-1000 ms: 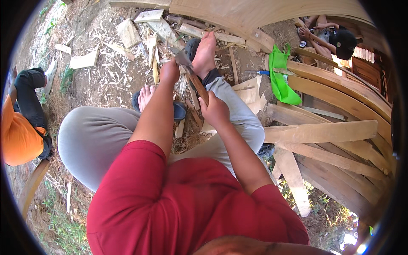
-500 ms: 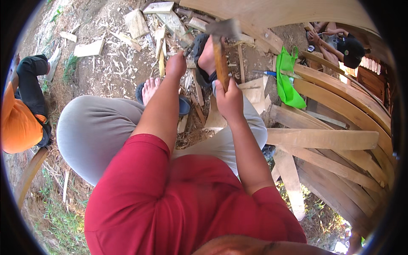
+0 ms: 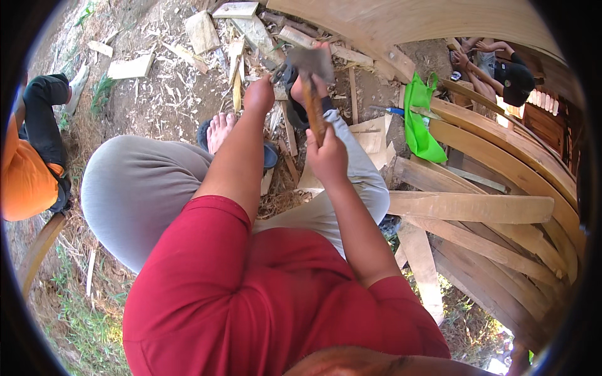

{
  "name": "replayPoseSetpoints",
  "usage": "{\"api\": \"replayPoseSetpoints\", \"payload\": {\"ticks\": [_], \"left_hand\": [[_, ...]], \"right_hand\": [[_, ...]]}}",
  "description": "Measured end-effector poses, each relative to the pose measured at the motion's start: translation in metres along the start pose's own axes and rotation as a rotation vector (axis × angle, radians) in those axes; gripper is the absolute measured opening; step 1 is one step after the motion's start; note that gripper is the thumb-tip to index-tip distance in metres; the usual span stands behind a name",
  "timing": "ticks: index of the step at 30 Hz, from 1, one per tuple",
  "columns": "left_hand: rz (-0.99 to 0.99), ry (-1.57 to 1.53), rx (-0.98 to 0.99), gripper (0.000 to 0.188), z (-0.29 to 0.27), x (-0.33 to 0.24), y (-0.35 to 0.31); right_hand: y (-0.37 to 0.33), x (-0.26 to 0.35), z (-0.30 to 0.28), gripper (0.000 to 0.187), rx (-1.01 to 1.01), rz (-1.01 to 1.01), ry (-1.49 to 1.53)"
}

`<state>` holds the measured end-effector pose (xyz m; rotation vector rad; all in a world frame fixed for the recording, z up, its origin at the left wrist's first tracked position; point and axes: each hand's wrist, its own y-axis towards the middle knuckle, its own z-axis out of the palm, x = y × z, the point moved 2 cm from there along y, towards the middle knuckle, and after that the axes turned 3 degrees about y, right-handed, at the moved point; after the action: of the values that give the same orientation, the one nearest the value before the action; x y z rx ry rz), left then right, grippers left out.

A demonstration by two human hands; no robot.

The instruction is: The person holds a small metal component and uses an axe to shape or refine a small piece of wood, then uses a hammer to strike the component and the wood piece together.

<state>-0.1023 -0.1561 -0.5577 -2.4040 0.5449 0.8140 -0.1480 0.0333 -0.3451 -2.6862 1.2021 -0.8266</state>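
My right hand [image 3: 328, 158] is wrapped round the wooden handle of a hatchet [image 3: 313, 100]. Its broad grey metal head is raised above my right foot, close to my left fist. Thumb and fingers of my left hand [image 3: 258, 98] are closed on a slim dark tool [image 3: 278, 74], whose far end is partly hidden near the hatchet head. What kind of tool this is, I cannot make out. My bare left foot [image 3: 221, 130] rests on a dark sandal between the arms; the hatchet partly covers my right foot.
Wood chips and offcuts [image 3: 202, 34] litter the dirt ground ahead. A bright green bag [image 3: 419, 119] hangs by curved wooden planks [image 3: 501, 147] on the right, with loose boards [image 3: 470, 205] nearer me. One person [image 3: 28, 175] is at the left, another [image 3: 505, 74] at the far right.
My right hand has shifted left and slightly nearer my body. The hatchet head has swung left and down toward my left fist, which has stayed nearly in place.
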Motion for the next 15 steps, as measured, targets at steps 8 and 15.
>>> {"api": "replayPoseSetpoints", "payload": {"ticks": [8, 15], "left_hand": [[0.034, 0.03, -0.02, 0.024, -0.008, -0.007, 0.006], [0.044, 0.0, -0.017, 0.023, -0.002, -0.003, 0.002]], "right_hand": [[0.018, 0.01, -0.015, 0.039, -0.022, -0.025, 0.071], [0.006, -0.026, 0.017, 0.042, 0.138, 0.089, -0.114]]}}
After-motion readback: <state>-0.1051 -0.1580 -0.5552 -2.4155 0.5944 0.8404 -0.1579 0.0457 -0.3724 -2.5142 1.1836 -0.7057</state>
